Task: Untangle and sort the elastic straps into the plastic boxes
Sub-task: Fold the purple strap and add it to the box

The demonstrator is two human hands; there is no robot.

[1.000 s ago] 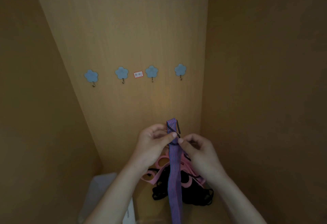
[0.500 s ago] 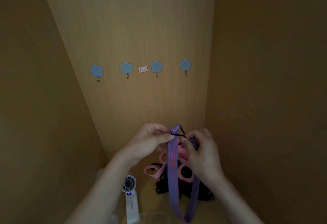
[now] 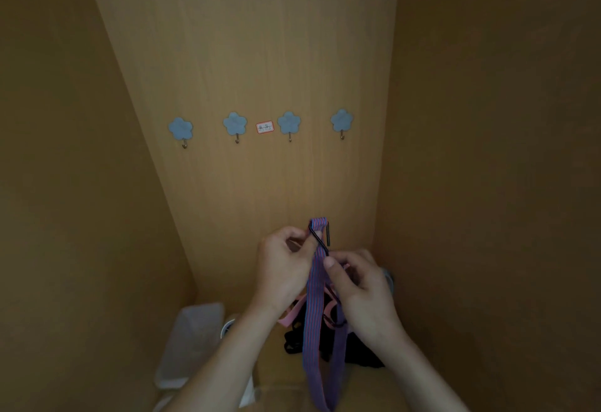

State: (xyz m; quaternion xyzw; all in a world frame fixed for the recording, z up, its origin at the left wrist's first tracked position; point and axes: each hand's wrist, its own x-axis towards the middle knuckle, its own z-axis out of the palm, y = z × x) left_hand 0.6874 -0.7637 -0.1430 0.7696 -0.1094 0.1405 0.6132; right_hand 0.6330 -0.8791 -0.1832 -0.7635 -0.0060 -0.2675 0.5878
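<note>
Both pinching: my left grip point(image 3: 286, 268) holds the purple strap point(image 3: 313, 314) near its top, my right grip point(image 3: 361, 291) the thin black elastic point(image 3: 328, 236) just below, which I should slide off gently.

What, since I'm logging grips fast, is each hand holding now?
Left hand: pinches the purple striped strap near its top fold.
Right hand: pinches the same strap lower.
</note>
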